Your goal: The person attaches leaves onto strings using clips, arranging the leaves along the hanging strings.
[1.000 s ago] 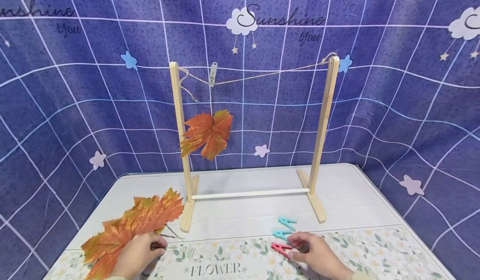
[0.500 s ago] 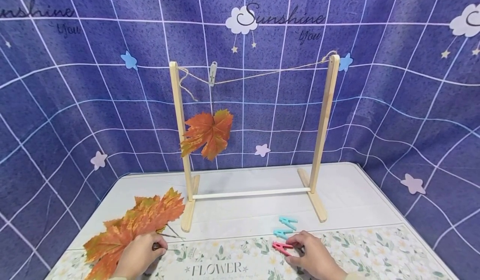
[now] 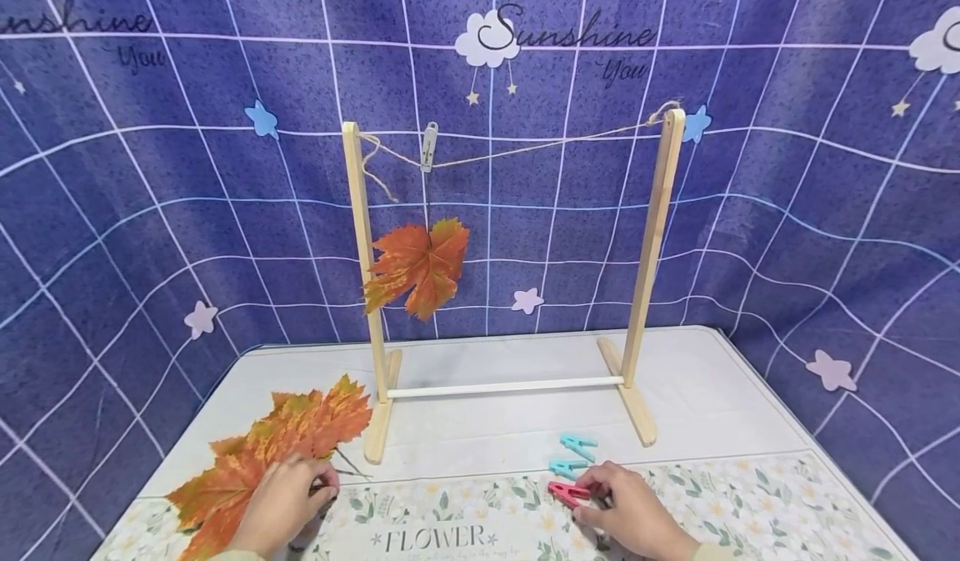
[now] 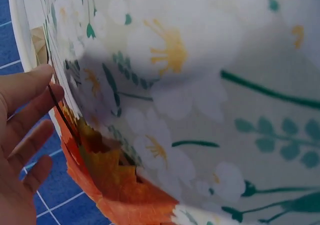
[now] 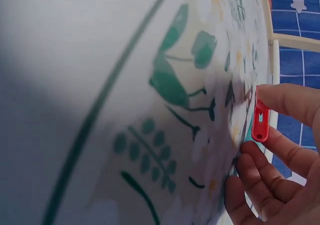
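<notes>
On table (image 3: pixel 495 428), left fingers (image 4: pixel 37 107) pinch leaf stem (image 4: pixel 65 115); right fingers (image 5: pixel 292 100) grip red clip (image 5: pixel 260 128), one end hidden.

The blue curtain (image 3: pixel 555 219) reads "Sunshine You" (image 3: pixel 567 37), repeated at left, cropped. The tablecloth (image 3: pixel 495 436) bears "FLOWER" (image 3: pixel 435 538) above tiny, unreadable lettering (image 3: pixel 459 555).

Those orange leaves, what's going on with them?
A person's left hand pinches a leaf stem at the pile of orange leaves, while the right hand pinches a red clip. One leaf already hangs from the string, held by a grey clip. Two blue clips lie just beyond the red one.
</notes>
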Demonstrator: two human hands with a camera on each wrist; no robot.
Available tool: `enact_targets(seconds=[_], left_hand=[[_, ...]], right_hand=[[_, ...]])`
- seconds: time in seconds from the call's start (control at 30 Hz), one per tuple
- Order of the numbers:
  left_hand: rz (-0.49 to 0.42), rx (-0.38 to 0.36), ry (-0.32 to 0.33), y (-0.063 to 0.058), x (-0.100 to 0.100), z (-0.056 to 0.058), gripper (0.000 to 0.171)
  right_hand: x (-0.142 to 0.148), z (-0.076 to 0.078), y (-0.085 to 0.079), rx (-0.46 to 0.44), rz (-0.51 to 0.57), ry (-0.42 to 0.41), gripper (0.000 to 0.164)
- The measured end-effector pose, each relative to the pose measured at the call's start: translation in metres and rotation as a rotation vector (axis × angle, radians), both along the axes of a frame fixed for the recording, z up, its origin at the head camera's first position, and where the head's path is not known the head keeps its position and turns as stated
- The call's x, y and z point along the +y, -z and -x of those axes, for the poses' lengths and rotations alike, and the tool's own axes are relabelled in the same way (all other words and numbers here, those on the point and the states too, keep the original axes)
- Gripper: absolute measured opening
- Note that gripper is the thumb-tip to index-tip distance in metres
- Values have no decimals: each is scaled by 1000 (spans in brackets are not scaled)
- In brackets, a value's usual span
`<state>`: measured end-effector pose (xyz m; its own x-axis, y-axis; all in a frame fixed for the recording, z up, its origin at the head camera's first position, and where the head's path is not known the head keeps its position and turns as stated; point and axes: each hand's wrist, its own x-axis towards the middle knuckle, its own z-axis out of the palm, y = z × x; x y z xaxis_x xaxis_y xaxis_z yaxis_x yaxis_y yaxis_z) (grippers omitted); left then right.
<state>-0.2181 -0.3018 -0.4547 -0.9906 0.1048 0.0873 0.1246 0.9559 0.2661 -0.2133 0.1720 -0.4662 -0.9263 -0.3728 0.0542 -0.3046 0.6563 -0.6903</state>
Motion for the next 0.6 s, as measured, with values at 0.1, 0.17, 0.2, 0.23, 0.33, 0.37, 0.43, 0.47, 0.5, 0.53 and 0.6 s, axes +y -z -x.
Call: enact_targets(seconds=[0.1, 0.17, 0.2, 0.23, 0.33, 0.37, 0.43, 0.47, 0.5, 0.53, 0.6], left_hand=[[10, 7, 18, -3, 0, 1, 26], [6, -8, 27, -4, 0, 2, 25], [-2, -17, 30, -6, 0, 3, 24], [-10, -25, 33, -7, 0, 3, 22], [-38, -37, 41, -10, 0, 5, 16], [-49, -36, 49, -11, 0, 5, 15], [-69, -40, 61, -13, -1, 6, 12], [-76, -42, 66, -14, -1, 7, 11], [-83, -46, 71, -14, -2, 7, 10], [-90, -50, 74, -15, -2, 8, 9], [-107, -65, 76, -16, -2, 9, 7]], right_hand=[[2, 2, -2, -25, 31, -16, 23], [3, 3, -3, -42, 49, -17, 21], [3, 4, -3, -52, 57, -14, 20], [4, 5, -3, -60, 63, -10, 20], [5, 7, -3, -69, 76, 2, 19], [5, 7, -2, -69, 81, 3, 19], [5, 7, -2, -65, 89, -2, 19], [6, 6, -2, -64, 96, -6, 19], [6, 6, -2, -61, 106, -12, 19], [6, 6, -2, -60, 116, -14, 19], [6, 5, -2, -51, 134, -17, 21]])
